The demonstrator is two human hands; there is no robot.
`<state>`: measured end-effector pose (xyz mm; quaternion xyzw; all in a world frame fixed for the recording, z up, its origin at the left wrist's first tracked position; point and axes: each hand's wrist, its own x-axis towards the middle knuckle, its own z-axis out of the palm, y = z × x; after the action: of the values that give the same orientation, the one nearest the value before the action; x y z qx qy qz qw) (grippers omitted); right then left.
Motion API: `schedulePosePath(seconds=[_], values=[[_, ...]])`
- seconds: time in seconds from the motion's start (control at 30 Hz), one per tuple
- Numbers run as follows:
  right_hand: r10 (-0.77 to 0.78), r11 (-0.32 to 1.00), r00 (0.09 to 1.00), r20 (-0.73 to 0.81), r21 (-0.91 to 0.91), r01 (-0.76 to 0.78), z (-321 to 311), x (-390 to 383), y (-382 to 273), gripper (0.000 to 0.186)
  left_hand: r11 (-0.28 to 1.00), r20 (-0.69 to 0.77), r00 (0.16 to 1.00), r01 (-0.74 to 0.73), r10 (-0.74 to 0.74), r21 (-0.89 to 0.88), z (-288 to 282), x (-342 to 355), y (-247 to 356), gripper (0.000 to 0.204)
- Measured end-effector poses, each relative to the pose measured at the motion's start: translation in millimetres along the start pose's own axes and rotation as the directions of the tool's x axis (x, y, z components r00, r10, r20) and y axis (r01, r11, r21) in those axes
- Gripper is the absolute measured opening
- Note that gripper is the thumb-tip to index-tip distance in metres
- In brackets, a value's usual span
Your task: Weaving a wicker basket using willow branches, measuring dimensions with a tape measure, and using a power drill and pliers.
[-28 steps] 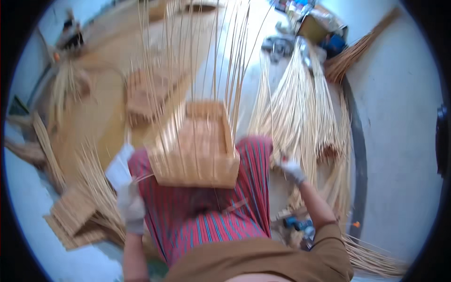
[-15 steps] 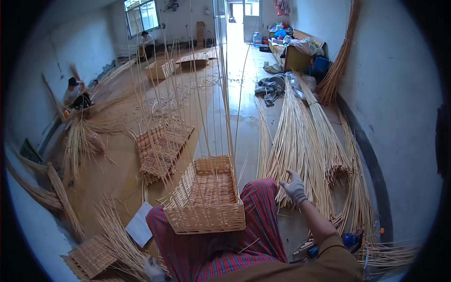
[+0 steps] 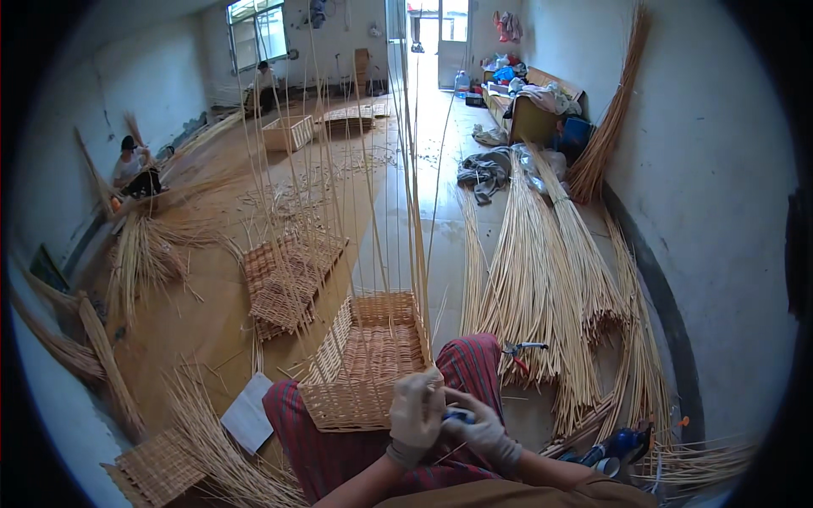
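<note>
A rectangular wicker basket (image 3: 343, 406) rests on my lap, over the red-and-blue striped cloth (image 3: 296, 453). Tall thin rods rise from its sides. Both hands wear pale gloves. My left hand (image 3: 415, 416) is closed at the basket's near right corner, its fingers curled over the rim. Close beside it, my right hand (image 3: 484, 432) is closed around a small dark blue object (image 3: 458, 416), whose kind is mostly hidden by the fingers. Pruning shears (image 3: 523, 349) with a red handle lie just right of my right knee.
Bundles of pale rods (image 3: 542, 288) cover the floor at right, near a blue power tool (image 3: 622, 442). Woven panels (image 3: 292, 275) lie left of the basket, with a white sheet (image 3: 249, 413) nearer me. Two people sit at the far left, one a person (image 3: 135, 168) by the wall.
My right hand has come in from beyond my right knee to the basket's corner. My left hand has risen from the lower left to meet it. The shears now show where my right hand was.
</note>
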<state>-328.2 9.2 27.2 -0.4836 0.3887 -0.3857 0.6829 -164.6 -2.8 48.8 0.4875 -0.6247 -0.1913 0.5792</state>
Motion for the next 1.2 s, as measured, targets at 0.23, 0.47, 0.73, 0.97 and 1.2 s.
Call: schedulePosePath(seconds=[0.23, 0.47, 0.73, 0.97, 1.2], values=[[-0.043, 0.995, 0.944, -0.326, -0.094, 0.013, -23, 13, -17, 0.035, 0.817, 0.274, 0.958, -0.228, 0.09, 0.53, 11, -8, -36, 0.043], [-0.022, 0.989, 0.989, -0.149, -0.15, 0.0, 9, 20, -9, 0.036, 0.742, 0.365, 0.909, -0.102, -0.201, 0.663, 17, 5, -38, 0.042], [-0.01, 1.0, 0.973, -0.229, 0.018, 0.014, 2, 3, 16, 0.043, 0.94, 0.114, 0.99, 0.035, -0.078, 0.339, -21, 18, -2, 0.032], [-0.173, 0.984, 0.898, -0.404, -0.112, 0.139, 2, 49, 43, 0.037, 0.981, -0.023, 0.996, 0.091, -0.089, 0.17, -68, 63, 2, 0.036], [-0.031, 0.995, 0.979, -0.199, -0.1, 0.011, 20, 78, 27, 0.039, 0.923, 0.066, 0.927, 0.375, -0.37, -0.087, -112, 92, -69, 0.022]])
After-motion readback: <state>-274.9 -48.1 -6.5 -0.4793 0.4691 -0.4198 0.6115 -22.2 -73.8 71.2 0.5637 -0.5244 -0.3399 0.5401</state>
